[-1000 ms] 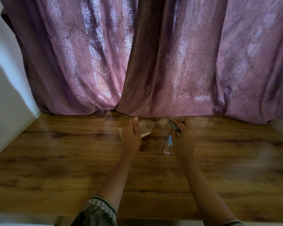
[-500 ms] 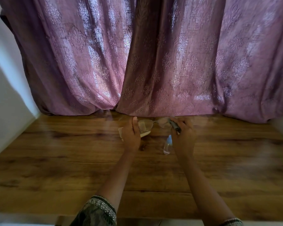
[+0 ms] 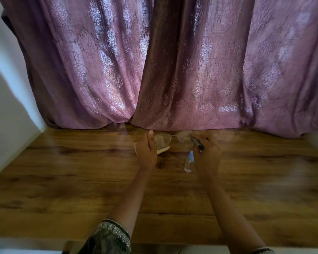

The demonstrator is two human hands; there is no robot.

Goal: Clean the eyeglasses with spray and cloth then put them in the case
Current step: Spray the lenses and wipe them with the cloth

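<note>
Both hands hold up a pair of thin-rimmed eyeglasses (image 3: pixel 170 139) near the far edge of the wooden table (image 3: pixel 81 180). My left hand (image 3: pixel 147 150) grips the left lens side, thumb raised. My right hand (image 3: pixel 206 153) holds the right side by its dark temple arm. A small clear spray bottle (image 3: pixel 188 162) lies on the table just left of my right hand. A pale object, either the cloth or the case (image 3: pixel 162 149), shows beneath my left hand; I cannot tell which.
Purple patterned curtains (image 3: pixel 173 70) hang right behind the table's far edge. A white wall (image 3: pixel 6 107) borders the table on the left. The near table edge runs along the bottom of the view.
The hands and eyeglasses have barely shifted; the grip looks the same. The spray bottle has stayed in place.
</note>
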